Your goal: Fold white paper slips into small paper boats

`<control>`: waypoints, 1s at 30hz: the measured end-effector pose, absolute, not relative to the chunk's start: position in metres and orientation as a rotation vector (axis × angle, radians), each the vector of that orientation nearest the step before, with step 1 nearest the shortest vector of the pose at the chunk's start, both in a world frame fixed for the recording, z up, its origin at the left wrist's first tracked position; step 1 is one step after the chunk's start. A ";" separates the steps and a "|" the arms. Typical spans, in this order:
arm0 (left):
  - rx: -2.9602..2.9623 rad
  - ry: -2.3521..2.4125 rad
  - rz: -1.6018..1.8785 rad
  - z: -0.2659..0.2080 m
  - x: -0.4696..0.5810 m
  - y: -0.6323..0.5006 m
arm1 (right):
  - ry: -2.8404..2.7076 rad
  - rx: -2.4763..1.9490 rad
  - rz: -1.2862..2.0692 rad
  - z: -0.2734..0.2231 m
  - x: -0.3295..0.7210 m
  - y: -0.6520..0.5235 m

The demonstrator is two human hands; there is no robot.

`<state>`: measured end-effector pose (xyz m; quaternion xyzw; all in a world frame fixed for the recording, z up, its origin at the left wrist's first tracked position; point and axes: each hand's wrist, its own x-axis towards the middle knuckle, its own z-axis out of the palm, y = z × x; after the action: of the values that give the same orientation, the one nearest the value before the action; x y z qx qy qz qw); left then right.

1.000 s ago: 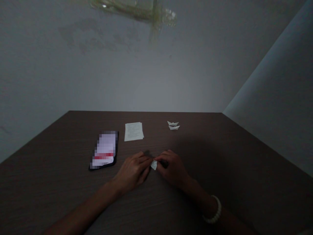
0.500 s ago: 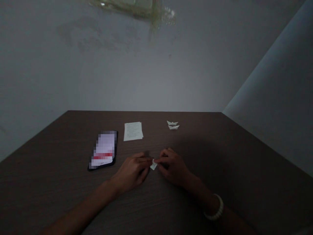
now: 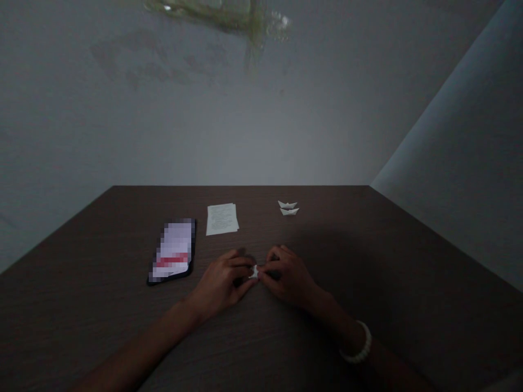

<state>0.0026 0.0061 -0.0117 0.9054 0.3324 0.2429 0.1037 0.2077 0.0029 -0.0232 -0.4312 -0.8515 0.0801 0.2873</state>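
Note:
Between my two hands is a small folded piece of white paper [image 3: 254, 271], held just over the brown table. My left hand [image 3: 225, 276] pinches its left side, thumb below and fingers above. From the right, my right hand [image 3: 288, 275] grips the other side with thumb and forefinger. The fingertips cover much of the paper, so its exact folded shape is hard to make out. A pale beaded bracelet [image 3: 360, 344] circles my right wrist.
Two small folded paper boats [image 3: 289, 208] rest further back on the table [image 3: 253, 348]. A short stack of printed paper sheets [image 3: 222, 219] lies left of them. A phone [image 3: 172, 251] with a lit, blurred screen is left of my left hand. Behind stands a grey wall [image 3: 261, 120].
The paper's lower corner, which pointed down toward me, no longer shows as a flat tip. My left thumb has moved in against the paper, and my left fingers have lifted slightly.

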 end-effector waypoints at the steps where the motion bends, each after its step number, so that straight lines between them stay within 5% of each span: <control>1: 2.670 1.000 0.721 -0.012 0.003 0.006 | -2.264 -1.158 0.220 -0.023 0.207 0.003; 30: 2.545 1.201 0.740 -0.012 0.004 0.005 | -2.095 -1.094 0.502 -0.021 0.198 -0.002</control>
<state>0.0044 0.0047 -0.0122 0.8687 0.4100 0.2527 0.1159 0.1985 -0.0021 -0.0210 -0.4235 -0.8105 0.1942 0.3549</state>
